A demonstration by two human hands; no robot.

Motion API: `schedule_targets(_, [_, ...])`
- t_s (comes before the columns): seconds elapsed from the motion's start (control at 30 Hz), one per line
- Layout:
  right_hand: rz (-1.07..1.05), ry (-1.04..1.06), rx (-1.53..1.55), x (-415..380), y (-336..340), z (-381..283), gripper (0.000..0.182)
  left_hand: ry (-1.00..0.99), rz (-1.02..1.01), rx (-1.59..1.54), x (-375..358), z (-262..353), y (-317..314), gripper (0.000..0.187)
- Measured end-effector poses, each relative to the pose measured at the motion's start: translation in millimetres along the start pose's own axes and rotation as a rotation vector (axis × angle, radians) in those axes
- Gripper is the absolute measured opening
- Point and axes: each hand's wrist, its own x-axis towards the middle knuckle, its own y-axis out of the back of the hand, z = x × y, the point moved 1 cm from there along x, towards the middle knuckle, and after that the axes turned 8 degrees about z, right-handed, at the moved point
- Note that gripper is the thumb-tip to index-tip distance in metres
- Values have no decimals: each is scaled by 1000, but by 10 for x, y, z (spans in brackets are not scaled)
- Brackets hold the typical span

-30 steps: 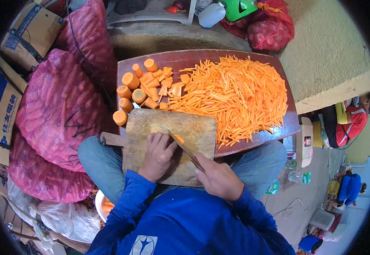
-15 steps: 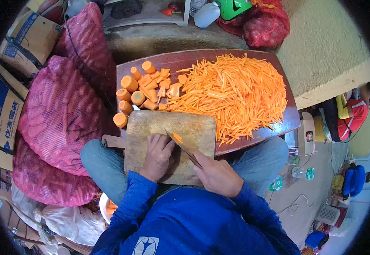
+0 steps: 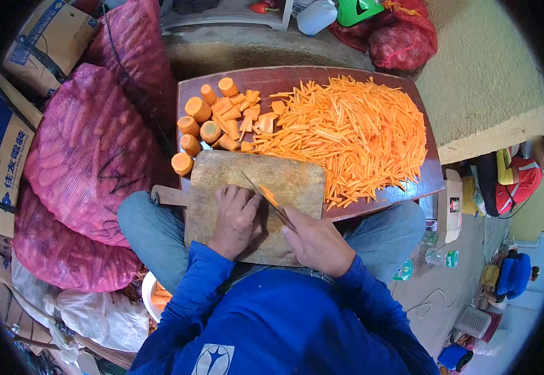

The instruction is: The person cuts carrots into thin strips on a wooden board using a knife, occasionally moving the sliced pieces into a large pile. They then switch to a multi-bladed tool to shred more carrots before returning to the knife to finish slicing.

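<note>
A wooden cutting board [image 3: 222, 169] with a handle lies at the table's near edge, above my lap. On it rests my left hand [image 3: 236, 220], its fingers curled down; whatever is under them is hidden. My right hand [image 3: 321, 242] grips a knife [image 3: 266, 197], the blade pointing up and left just beside my left fingertips. A few thin carrot strips [image 3: 270, 196] lie along the blade's right side. Beyond the board sit carrot chunks [image 3: 198, 109] and slabs at the left, and a large heap of carrot sticks [image 3: 359, 137] at the right.
Pink mesh sacks [image 3: 91, 156] stand close on the left, beside cardboard boxes [image 3: 0, 156]. A white bucket [image 3: 150, 294] with carrots is by my left leg. A red mesh bag [image 3: 403, 44] lies beyond the table [image 3: 272, 78]. Other people [image 3: 525, 181] are at the far right.
The camera view has shifted slightly, so the board sits a little higher and further right. Both hands keep nearly the same place on the board, and the knife remains beside the left fingers.
</note>
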Motion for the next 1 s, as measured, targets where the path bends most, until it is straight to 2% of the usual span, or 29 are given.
schedule_targets(0.07, [8,-14,50,44,52,-82,41,10,4,4,28,-21,21,43])
schedule_targets(0.2, [-21,36,19,-53,7,-45,45,37,0,-24,-41,-40,-2,43])
schedule_targets(0.27, [66,80,-32,-5,-108,-15,46,18,8,-37,-40,-38,-25,43])
schedule_targets(1.0, [46,55,17,88,-44,-121,43,29,71,-13,-14,-34,-40,35])
